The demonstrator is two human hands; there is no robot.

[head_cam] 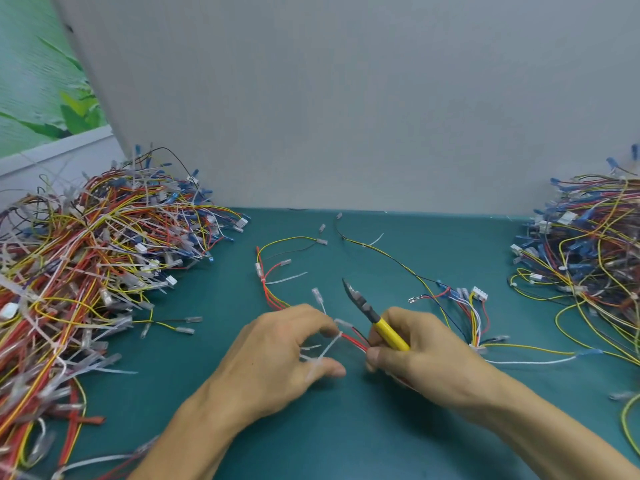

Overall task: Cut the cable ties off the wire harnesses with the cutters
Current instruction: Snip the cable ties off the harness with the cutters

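A wire harness [355,341] is held between both hands at the middle of the green mat [346,427].
Its red wires are pinched by the curled fingers of the left hand [277,348], and a white cable tie [329,345] is wrapped round them just beside those fingertips. The cutters [372,315] are gripped by the yellow handle in the right hand [415,348], tip raised toward the mat's far edge, apart from the tie. Tangled piles [86,254] are heaped at the mat's sides.

on the mat [346,427] we have one heap of harnesses [86,271] to our left, another heap [588,258] to our right, a loose harness [273,296] between them, the wall [346,98] behind.
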